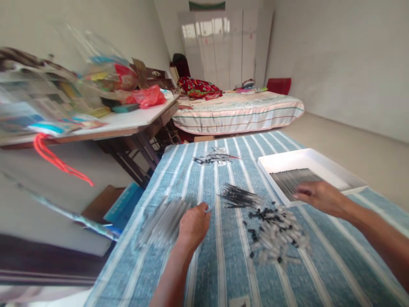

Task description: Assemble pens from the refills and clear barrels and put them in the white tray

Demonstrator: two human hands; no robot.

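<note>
My left hand [194, 224] is closed just above the cloth, at the right edge of a pile of clear pen barrels [164, 221]. What its fingers hold, if anything, is too blurred to make out. Over the near side of a white box [322, 160], my right hand [316, 197] has its fingers pinched together above a row of assembled pens [295, 179]. Its fingertips hide whatever may be between them. Between my hands lie a bundle of dark-tipped pen refills [238, 196] and a heap of clear caps with small black plugs [277, 234].
A blue striped cloth [209, 256] covers the table. Farther back on it lie loose dark, thin pieces [217, 157]. To the left stands a side table [128, 123] loaded with plastic bags [148, 97]. A bed [239, 113] is beyond the far edge.
</note>
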